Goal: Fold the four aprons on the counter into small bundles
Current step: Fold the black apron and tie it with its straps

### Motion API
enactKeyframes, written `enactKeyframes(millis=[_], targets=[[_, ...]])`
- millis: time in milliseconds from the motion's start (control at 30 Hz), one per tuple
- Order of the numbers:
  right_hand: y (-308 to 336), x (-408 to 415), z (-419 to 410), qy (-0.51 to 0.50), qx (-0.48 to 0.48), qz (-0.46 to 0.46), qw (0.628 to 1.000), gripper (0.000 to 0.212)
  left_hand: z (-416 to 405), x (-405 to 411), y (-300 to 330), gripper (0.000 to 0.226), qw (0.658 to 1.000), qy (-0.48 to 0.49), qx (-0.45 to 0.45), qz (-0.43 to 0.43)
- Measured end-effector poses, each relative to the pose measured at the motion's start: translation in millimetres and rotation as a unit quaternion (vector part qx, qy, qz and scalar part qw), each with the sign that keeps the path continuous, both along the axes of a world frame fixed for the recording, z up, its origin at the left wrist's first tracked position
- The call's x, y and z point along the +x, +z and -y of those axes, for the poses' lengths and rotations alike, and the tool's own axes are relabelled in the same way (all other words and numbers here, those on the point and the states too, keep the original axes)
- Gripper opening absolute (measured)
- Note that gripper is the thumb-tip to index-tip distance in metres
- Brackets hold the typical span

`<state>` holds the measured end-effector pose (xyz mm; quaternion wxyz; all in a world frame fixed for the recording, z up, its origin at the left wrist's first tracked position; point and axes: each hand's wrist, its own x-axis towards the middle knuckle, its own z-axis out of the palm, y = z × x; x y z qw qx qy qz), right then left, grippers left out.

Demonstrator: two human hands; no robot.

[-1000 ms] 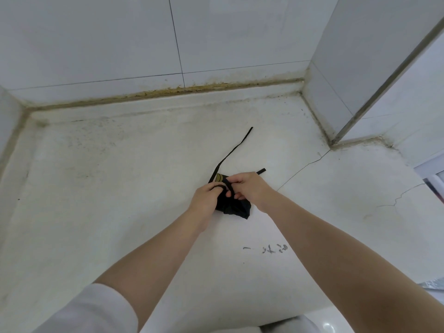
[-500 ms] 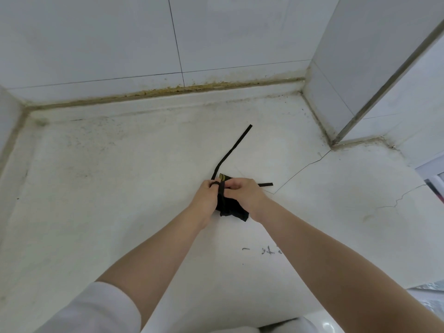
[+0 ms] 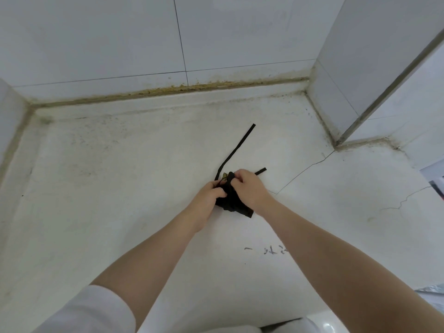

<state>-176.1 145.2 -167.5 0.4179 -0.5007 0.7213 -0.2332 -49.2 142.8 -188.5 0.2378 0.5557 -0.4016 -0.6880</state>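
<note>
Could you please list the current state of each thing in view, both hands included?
Black apron: bunched into a small bundle on the counter, gripped by both hands.
Long strap: loose, trailing across the counter toward the wall.
Short strap end: sticking out past the right hand.
Left hand: gripping the bundle.
Right hand: pinching the bundle's top.
Counter: stained, cracked.

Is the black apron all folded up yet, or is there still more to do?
Nearly. The black apron is already bunched into a small bundle on the counter. The left hand holds it while the right hand works a strap at its top. Left to do: the long strap and short strap end lie loose. No other aprons show here.
</note>
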Motion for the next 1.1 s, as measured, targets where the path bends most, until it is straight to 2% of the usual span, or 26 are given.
enactKeyframes(millis=[67,167,300,333,433,500,600,633,667,733,800,867,1000,1100], targets=[[8,-11,6,0.057,0.034,-0.016,0.998,0.014,-2,1,0,0.028,0.995,-0.054,-0.057,0.062],[26,-27,11,0.182,0.074,-0.124,0.973,0.021,3,-1,-8,0.042,0.968,-0.103,-0.142,0.182],[49,-55,31,0.239,0.143,-0.122,0.953,0.015,7,-4,-16,0.039,0.927,-0.151,-0.208,0.273],[55,-63,35,0.224,0.150,-0.119,0.956,0.013,7,-4,-16,0.041,0.923,-0.150,-0.207,0.287],[68,-92,37,0.092,0.126,-0.067,0.985,0.015,8,-2,-15,0.044,0.912,-0.136,-0.216,0.321],[64,-107,30,0.083,0.167,-0.147,0.971,0.027,9,-2,-15,0.046,0.906,-0.141,-0.219,0.333],[35,-111,15,0.179,0.227,-0.310,0.906,0.021,6,-3,-15,0.045,0.902,-0.138,-0.219,0.344],[26,-108,9,0.205,0.201,-0.343,0.895,0.014,4,-5,-16,0.045,0.902,-0.133,-0.221,0.347],[20,-101,4,0.207,0.149,-0.353,0.900,0.026,3,-7,-16,0.044,0.902,-0.128,-0.220,0.349],[15,-78,-5,0.216,0.010,-0.317,0.923,0.057,0,-9,-15,0.044,0.903,-0.114,-0.223,0.349],[15,-49,-12,0.292,-0.080,-0.301,0.904,0.067,-3,-10,-14,0.046,0.907,-0.096,-0.229,0.341],[6,-29,-16,0.330,-0.084,-0.322,0.883,0.070,-5,-10,-11,0.051,0.912,-0.090,-0.240,0.320],[-6,-23,-14,0.299,-0.084,-0.370,0.875,0.075,-4,-8,-7,0.055,0.901,-0.135,-0.243,0.333],[-7,-26,-7,0.337,-0.111,-0.427,0.832,0.057,-2,-8,-7,0.060,0.901,-0.151,-0.236,0.331]])
